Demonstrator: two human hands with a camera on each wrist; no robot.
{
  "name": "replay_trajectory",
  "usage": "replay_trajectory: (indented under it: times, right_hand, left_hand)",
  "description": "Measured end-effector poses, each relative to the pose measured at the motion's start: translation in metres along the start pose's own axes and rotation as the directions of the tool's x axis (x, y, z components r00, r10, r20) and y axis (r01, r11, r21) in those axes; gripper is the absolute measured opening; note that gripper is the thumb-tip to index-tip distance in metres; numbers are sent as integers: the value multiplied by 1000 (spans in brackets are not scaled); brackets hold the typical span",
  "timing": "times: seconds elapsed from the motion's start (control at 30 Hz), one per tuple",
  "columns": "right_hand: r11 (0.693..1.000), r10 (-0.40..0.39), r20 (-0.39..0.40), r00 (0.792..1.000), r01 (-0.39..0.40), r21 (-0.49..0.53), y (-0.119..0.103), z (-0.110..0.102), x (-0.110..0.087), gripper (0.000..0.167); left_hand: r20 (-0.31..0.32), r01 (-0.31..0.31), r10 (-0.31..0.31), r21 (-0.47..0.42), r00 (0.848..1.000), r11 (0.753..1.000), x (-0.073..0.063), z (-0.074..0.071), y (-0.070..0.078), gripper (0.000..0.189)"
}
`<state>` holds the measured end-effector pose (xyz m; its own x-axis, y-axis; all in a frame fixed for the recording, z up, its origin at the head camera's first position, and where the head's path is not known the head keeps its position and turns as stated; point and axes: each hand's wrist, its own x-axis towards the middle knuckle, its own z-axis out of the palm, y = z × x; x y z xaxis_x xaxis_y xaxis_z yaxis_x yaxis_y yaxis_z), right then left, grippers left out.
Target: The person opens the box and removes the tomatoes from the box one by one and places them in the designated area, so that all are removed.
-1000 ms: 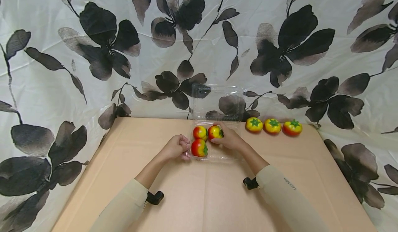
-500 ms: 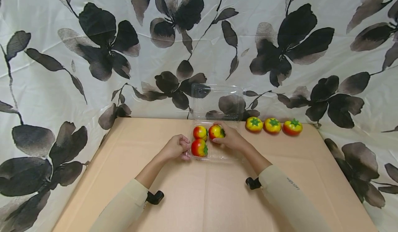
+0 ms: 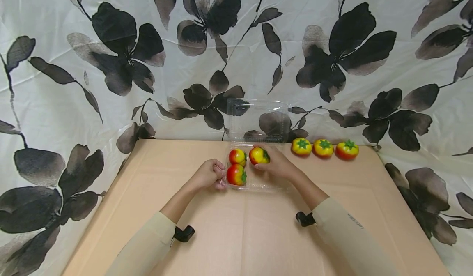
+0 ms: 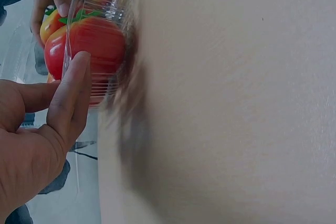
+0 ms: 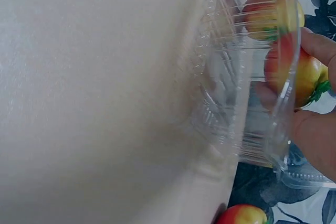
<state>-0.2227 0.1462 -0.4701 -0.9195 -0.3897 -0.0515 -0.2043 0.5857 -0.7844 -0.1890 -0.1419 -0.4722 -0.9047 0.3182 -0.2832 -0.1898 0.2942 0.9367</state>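
Observation:
A clear plastic clamshell container [image 3: 269,187] lies with its lid raised against the cloth. Two red-and-yellow tomatoes, an upper one [image 3: 237,157] and a lower one [image 3: 236,174], sit along its left side. My right hand [image 3: 275,163] holds a third tomato [image 3: 259,155] with fingers and thumb around it, in the back of the container beside the upper one. My left hand [image 3: 210,175] pinches the container's left wall; in the left wrist view its thumb and fingers [image 4: 71,95] are at the rim, close to a red tomato [image 4: 100,45] inside.
Three more tomatoes, a left one [image 3: 301,147], a middle one [image 3: 323,148] and a right one [image 3: 347,150], stand in a row on the table [image 3: 207,235] to the right of the container. The raised lid [image 3: 258,120] leans toward the flowered cloth [image 3: 266,66] behind.
My right hand and the tomato in it have shifted slightly to the right, away from the upper-left tomato. The left hand stays on the container's wall.

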Motion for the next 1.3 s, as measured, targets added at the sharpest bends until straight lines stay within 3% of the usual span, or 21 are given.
replay_trajectory:
  times: [0.17,0.43,0.93,1.3]
  right_hand:
    - [999,-39,-21,999,40,17,-4,-6,-7,73]
    - [994,-99,-48,994,97,-40,-8,-14,-12,72]
    - [991,-42,-101,994,29,-128,-11,-28,-30,77]
    - [989,-71,-73,995,60,-133,-5,-45,-49,78]
  left_hand:
    - [-2,-2,2,6,1000,1000,0,0,0,17]
    - [0,-2,2,1,1000,1000,1,-2,-1,17]
    - [-3,7,-7,4,1000,1000,0,-1,0,18]
    - [-4,2,-1,17,1000,1000,1,0,0,18]
